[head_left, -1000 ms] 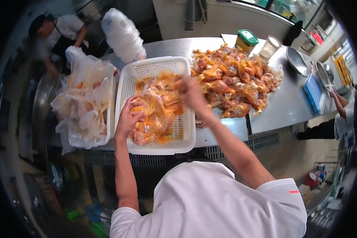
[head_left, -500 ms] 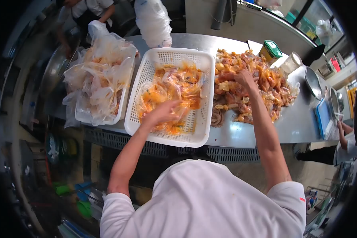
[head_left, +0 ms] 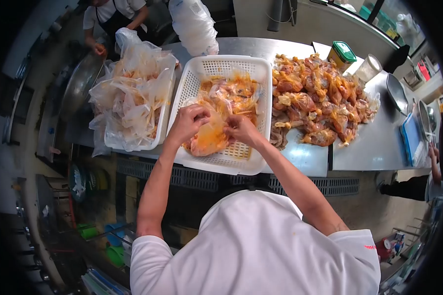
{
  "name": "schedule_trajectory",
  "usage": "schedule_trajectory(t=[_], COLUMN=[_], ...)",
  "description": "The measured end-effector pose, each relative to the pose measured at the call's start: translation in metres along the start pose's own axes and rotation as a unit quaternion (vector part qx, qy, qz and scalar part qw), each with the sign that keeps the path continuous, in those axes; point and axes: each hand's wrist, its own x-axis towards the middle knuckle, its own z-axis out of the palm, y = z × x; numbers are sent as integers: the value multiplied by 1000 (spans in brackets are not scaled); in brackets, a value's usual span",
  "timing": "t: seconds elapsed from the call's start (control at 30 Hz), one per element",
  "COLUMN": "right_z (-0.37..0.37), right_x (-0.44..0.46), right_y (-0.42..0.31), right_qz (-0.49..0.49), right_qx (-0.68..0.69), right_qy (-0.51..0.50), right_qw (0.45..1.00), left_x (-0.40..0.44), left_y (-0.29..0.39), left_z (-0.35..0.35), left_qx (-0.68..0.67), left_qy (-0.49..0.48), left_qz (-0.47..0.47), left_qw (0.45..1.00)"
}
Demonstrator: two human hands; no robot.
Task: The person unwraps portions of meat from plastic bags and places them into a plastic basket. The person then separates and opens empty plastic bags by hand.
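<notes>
A clear plastic bag (head_left: 211, 132) smeared with orange marinade is stretched between my two hands, low over the perforated white basket (head_left: 194, 78). My left hand (head_left: 186, 123) pinches its left edge with bent fingers. On the other side, my right hand (head_left: 242, 131) grips the right edge between thumb and fingers. More orange-stained bags (head_left: 234, 93) lie in the basket behind the hands; what they contain is hard to make out. Right of the basket, a large heap of marinated chicken pieces (head_left: 320, 98), with some clear plastic among them, covers part of the metal table (head_left: 300, 160).
At left stands a white tub (head_left: 157, 137) heaped with cloudy plastic bags (head_left: 138, 93). A wrapped white stack (head_left: 194, 27) rises behind the basket. A green-lidded container (head_left: 343, 53) and metal trays (head_left: 396, 93) stand at right. Other people (head_left: 115, 14) work at the far left and far right.
My right hand has left the chicken heap and come over the basket. My left hand has risen slightly, and both hands now hold the plastic bag. The view has shifted a little.
</notes>
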Motion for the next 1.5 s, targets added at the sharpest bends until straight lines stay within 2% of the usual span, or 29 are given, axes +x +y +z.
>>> schedule_trajectory(t=[0.07,0.13,0.17,0.27,0.33,0.43,0.47,0.53,0.57,0.6,0.67,0.7,0.73,0.8,0.87,0.97,1.0,1.03,1.1,1.17,1.23,1.27,1.3,1.33,1.37,1.43,1.47,1.5], right_z=[-4,-11,-13,-17,-20,-25,-28,-40,-45,-47,-47,-43,-42,-39,-38,-40,-46,-55,-67,-68,-62,-54,-42,-32,-23,-24,-28,-29], right_x=[5,8,12,8,1,-9,-3,5,3,2,-2,-3,-3,2,9,5,6,7,2,-3,-1,2,3,4,6,11,8,-3], right_y=[-8,-16,-14,-28,-41,-75,-74,-73,-70,-71,-69,-76,-79,-87,-85,-86,-81,-77,-74,-80,-81,-82,-86,-88,-89,-84,-78,-82], right_qz=[10,-8,-19,-27,-23,-63,-63,-64,-65,-67,-108,-96,-98,-111,-134,-91,-92,-97,-108,-91,-87,-88,-95,-102,-138,-186,-185,-310], right_qx=[25,73,121,158,170,163,163,-16,-31,-33,-14,-8,-11,92,110,121,122,97,51,77,104,105,133,160,102,-9,-11,-66], right_qy=[7,29,12,6,6,41,41,101,100,103,95,109,113,62,32,42,46,94,184,191,193,196,153,110,93,26,31,118], right_qw=[1000,997,992,987,985,984,984,993,992,992,990,989,989,988,984,988,987,986,976,974,972,971,975,976,981,982,982,941], left_x=[-11,-29,-37,-38,-35,-31,-30,-28,-30,-27,-25,-22,-19,-12,-15,-18,-18,-18,-17,-14,-9,-5,3,9,14,24,31,33], left_y=[-11,-21,-22,-35,5,27,26,23,21,29,42,38,34,22,16,2,-3,-6,-11,-3,4,8,20,21,23,6,6,19], left_z=[-5,2,0,-23,-47,-54,-48,-36,-37,-44,-56,-56,-45,-18,10,26,20,12,-17,-29,-26,-14,4,18,31,56,58,43], left_qx=[48,104,113,104,56,-8,-7,100,96,95,59,66,64,97,120,166,132,97,13,-12,-124,-154,-27,36,99,-16,-120,-139], left_qy=[-30,-67,-100,-52,-12,119,119,-11,-12,-12,56,56,57,70,50,52,21,-12,53,82,112,76,103,110,124,139,190,191], left_qz=[-17,57,5,14,-7,4,4,85,60,64,0,-18,-13,93,92,69,41,12,25,25,-14,-2,93,142,191,86,21,-15], left_qw=[998,991,989,993,998,993,993,991,993,993,997,996,996,988,987,982,990,995,998,996,986,985,990,983,969,986,974,972])
